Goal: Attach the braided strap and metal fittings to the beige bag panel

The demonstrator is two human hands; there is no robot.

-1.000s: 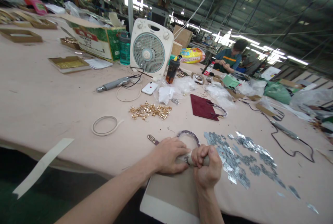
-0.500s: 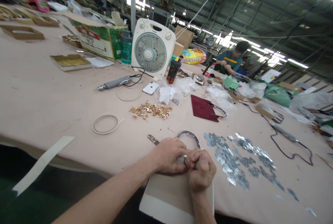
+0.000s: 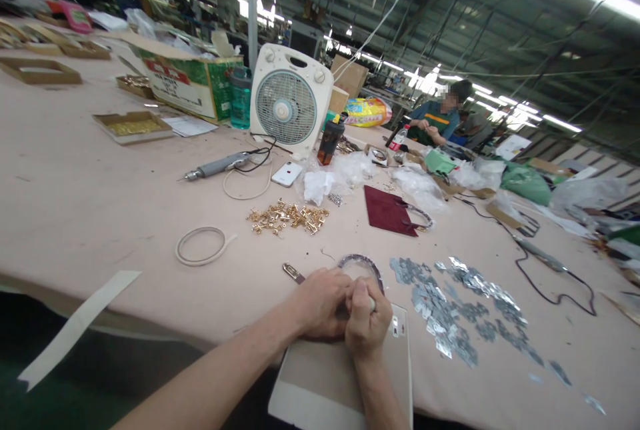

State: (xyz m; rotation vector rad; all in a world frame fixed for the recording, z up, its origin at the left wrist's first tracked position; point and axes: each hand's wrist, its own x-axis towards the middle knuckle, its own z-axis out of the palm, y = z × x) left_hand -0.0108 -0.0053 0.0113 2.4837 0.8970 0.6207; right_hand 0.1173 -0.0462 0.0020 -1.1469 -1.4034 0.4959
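A beige handbag panel (image 3: 320,377) lies at the table's front edge, partly over it, with small silvery plates (image 3: 397,325) at its right corner. Beyond my hands curves a dark carry handle (image 3: 374,266) in clear wrap. A dark strap with a gold fitting (image 3: 293,273) sticks out to the left. My left hand (image 3: 323,300) presses on the panel's upper part, fingers curled and closed; what they pinch is hidden. Against it, my right hand (image 3: 369,317) is closed in a fist round a pale-handled tool (image 3: 371,304), whose working end I cannot see.
Loose silvery metal plates (image 3: 445,310) spread to the right. Gold fittings (image 3: 290,217), a coil of pale cord (image 3: 200,247) and a dark red bag (image 3: 390,210) lie ahead. Farther back are a rotary hand tool (image 3: 215,167), a phone (image 3: 287,174), a fan (image 3: 287,103) and a co-worker (image 3: 433,120).
My right hand has moved left and slightly up, closer against my left hand, uncovering the panel's right corner. The view has shifted slightly.
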